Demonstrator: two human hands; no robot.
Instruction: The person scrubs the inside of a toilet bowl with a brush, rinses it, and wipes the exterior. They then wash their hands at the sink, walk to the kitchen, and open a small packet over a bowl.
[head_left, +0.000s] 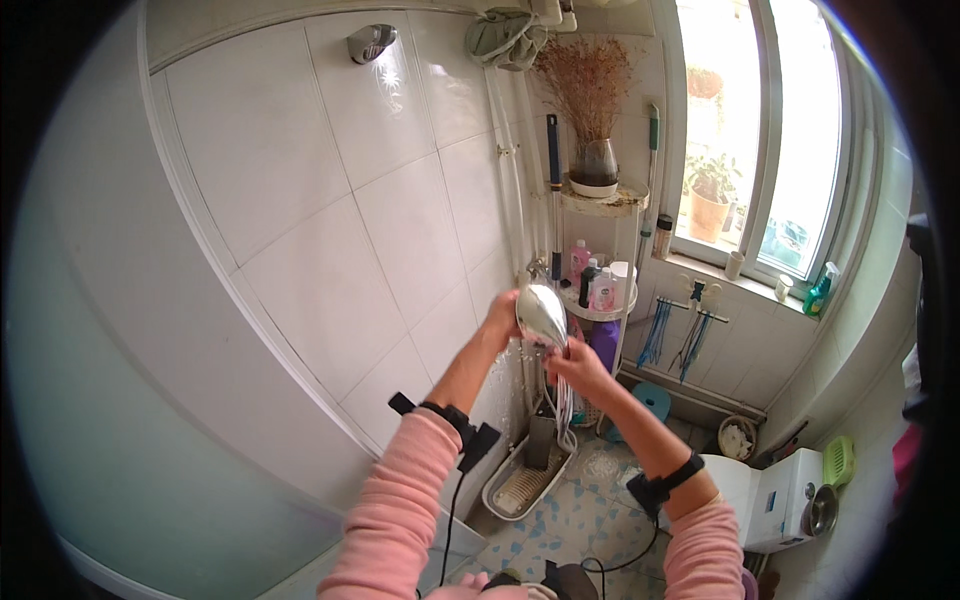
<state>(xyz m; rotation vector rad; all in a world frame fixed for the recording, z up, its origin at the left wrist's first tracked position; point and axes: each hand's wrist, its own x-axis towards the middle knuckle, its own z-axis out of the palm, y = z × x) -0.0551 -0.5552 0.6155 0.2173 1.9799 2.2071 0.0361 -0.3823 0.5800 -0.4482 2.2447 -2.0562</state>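
Note:
A shiny chrome hand shower head (541, 311) is held up in front of me, its rounded back facing the camera. My right hand (581, 367) grips the handle from the right. Against the left edge of the head rests my left hand (504, 316); most of its fingers are hidden behind the head. Water drops fall below the two hands, near the tiled wall. From the handle, a silvery hose (564, 412) hangs down to a grey-rimmed plastic basin (493, 501) on the floor. Inside the basin are a ribbed washboard (517, 491) and a dark grey box-like object (538, 442).
An empty shower bracket (371, 43) is on the wall. A corner shelf (634, 199) holds bottles (602, 291) and a glass vase (596, 165) of dried stems. To the right are a white toilet (784, 499), a wastebasket (739, 437) and a window (765, 135). Cables hang from both forearm straps.

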